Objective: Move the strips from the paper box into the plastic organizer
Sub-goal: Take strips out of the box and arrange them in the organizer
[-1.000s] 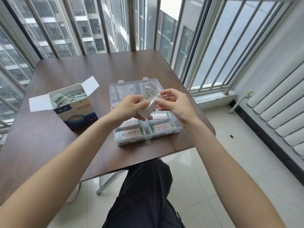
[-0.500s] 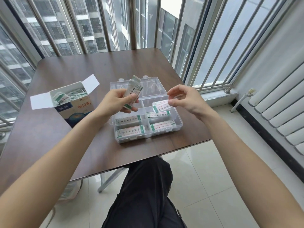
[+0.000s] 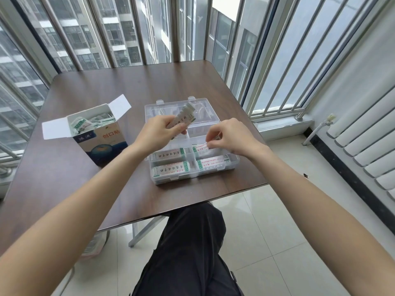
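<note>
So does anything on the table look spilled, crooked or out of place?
Nothing stands out. The blue paper box stands upright with flaps open, strips lie flat inside the clear plastic organizer, and no strips lie loose on the brown table.

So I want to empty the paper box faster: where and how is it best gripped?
Probably by its two side walls, from above or from the left. The paper box stands upright on the table, its flaps folded open and strips heaped to the rim, so avoid the flaps and mouth.

Dark wooden table, barred windows, white radiator, pale tiled floor, daylight
</note>
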Motion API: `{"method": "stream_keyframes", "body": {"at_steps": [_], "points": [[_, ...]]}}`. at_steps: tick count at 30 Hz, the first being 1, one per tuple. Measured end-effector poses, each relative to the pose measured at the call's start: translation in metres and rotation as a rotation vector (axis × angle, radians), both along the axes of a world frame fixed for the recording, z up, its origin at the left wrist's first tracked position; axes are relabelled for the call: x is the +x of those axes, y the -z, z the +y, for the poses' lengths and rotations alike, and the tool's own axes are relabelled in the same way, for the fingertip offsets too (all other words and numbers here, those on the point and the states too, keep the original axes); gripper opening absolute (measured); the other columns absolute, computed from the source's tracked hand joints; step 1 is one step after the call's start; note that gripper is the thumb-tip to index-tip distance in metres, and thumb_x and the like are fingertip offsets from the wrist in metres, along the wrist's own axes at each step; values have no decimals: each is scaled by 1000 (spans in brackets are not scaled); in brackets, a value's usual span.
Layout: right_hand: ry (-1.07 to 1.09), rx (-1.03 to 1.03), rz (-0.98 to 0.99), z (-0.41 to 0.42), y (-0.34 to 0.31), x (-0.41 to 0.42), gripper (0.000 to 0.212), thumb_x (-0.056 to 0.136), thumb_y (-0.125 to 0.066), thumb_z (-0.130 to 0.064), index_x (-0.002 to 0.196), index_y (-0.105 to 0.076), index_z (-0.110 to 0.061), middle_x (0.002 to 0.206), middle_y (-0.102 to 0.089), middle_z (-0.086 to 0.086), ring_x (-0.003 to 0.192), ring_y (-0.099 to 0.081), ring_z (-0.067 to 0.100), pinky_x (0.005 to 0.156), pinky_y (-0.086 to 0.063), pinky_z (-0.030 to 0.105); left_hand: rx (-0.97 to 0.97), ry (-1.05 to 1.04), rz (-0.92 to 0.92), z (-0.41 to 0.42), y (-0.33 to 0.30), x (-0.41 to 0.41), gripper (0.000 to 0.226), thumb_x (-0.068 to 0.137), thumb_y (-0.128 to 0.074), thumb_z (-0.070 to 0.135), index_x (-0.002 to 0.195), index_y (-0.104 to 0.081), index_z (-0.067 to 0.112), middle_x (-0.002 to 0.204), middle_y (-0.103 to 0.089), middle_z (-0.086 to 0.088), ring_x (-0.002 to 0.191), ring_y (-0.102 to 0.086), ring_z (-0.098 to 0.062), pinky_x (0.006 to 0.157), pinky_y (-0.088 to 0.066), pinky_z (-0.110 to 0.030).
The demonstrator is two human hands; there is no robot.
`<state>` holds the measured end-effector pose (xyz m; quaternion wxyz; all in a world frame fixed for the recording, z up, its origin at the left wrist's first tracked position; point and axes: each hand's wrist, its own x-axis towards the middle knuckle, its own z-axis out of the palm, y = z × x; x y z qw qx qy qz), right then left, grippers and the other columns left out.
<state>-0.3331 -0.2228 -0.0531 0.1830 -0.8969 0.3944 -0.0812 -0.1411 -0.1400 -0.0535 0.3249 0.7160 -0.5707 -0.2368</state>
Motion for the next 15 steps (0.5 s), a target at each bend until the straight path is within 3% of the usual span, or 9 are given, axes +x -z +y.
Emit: {"method": "stream_keyframes", "body": {"at_steps": [3,8,12,15], "points": [[-19,-124,118,4,-3,2,14,82,-68,-35,94,-71,-31,96,-70,-11,94,-62,12,74,-45,26,51,51,49,-3,1,-2,24,92,-55,38,90,-72,22,87,-72,3,69,-57,-13,75,-51,-38],[-62,-213,237,11,-10,6,18,84,-65,-40,100,-69,-33,103,-69,-9,98,-61,20,73,-42,29,80,82,96,-4,5,0,21,91,-57,36,90,-73,23,88,-72,5,74,-60,-12,83,-53,-42],[-91,-257,255,19,-11,4,18,86,-63,-40,101,-69,-33,104,-69,-7,97,-62,21,73,-43,30,89,108,149,0,4,2,16,87,-64,34,85,-74,22,78,-70,8,67,-56,-7,76,-50,-32],[-27,-271,147,21,-11,-1,16,89,-60,-37,100,-70,-31,100,-70,-7,95,-64,19,78,-47,31,70,121,225,1,0,2,8,82,-70,31,79,-74,24,66,-68,11,63,-57,-5,69,-49,-25]]}}
